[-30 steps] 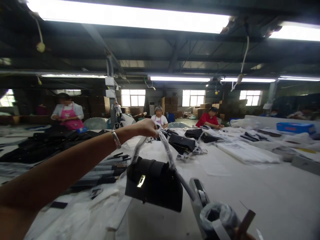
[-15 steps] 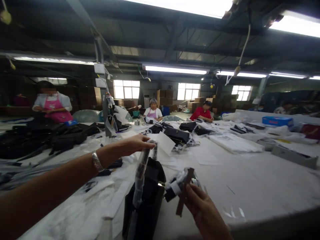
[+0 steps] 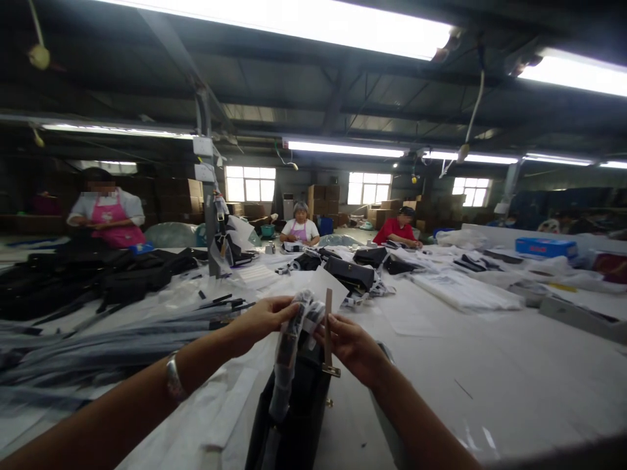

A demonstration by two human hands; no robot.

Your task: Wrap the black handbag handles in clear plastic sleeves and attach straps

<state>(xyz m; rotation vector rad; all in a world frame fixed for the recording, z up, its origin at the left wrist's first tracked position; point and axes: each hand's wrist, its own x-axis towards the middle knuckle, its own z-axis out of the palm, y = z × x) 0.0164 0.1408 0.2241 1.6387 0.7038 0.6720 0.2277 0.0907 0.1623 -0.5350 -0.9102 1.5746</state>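
Observation:
A black handbag [image 3: 296, 418] stands upright on the table in front of me. Its handle [image 3: 285, 365] is wrapped in clear plastic, and my left hand [image 3: 274, 314] is closed around the top of it. Close beside, my right hand [image 3: 350, 343] pinches a brown strap [image 3: 328, 326] with a gold buckle [image 3: 331, 371] at its lower end. A plastic-wrapped bundle [image 3: 313, 314] sits between the two hands, against the handle; whether my right fingers also grip it is hard to tell. A small gold fitting [image 3: 330, 403] shows on the bag's right side.
More black bags [image 3: 349, 274] lie across the table on white paper [image 3: 326, 287]. Plastic-wrapped straps [image 3: 147, 346] and a dark pile of bags [image 3: 98, 274] cover the left. A metal post [image 3: 211, 228] rises there. A blue box [image 3: 546, 247] stands right. Several co-workers sit or stand beyond.
My right hand has moved up and left to the handle, bringing the brown strap upright beside it. My left hand still grips the handle, slightly lower in view.

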